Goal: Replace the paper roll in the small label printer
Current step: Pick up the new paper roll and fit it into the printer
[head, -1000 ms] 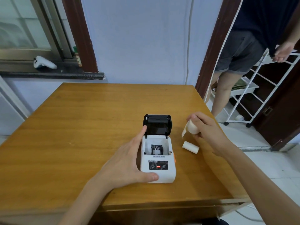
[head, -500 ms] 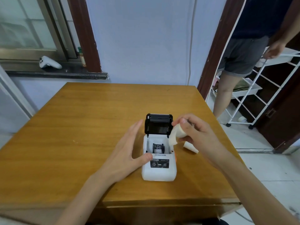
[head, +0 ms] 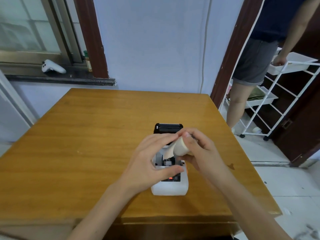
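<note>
A small white label printer stands on the wooden table with its black lid tilted open at the back. My right hand holds a cream paper roll just above the open paper bay, and a loose paper end hangs from the roll into the bay. My left hand wraps the printer's left side, thumb across its front edge, fingertips touching the roll's top. A red light glows on the printer's front panel. The second roll seen before is hidden behind my right hand.
Another person stands at the doorway on the right beside a white wire cart. A white game controller lies on the window ledge at the back left. The table's right edge runs close to the printer.
My right hand has carried the paper roll leftward from the table's right side to over the open bay. My left hand's fingers have risen from the printer's side to meet the roll.
</note>
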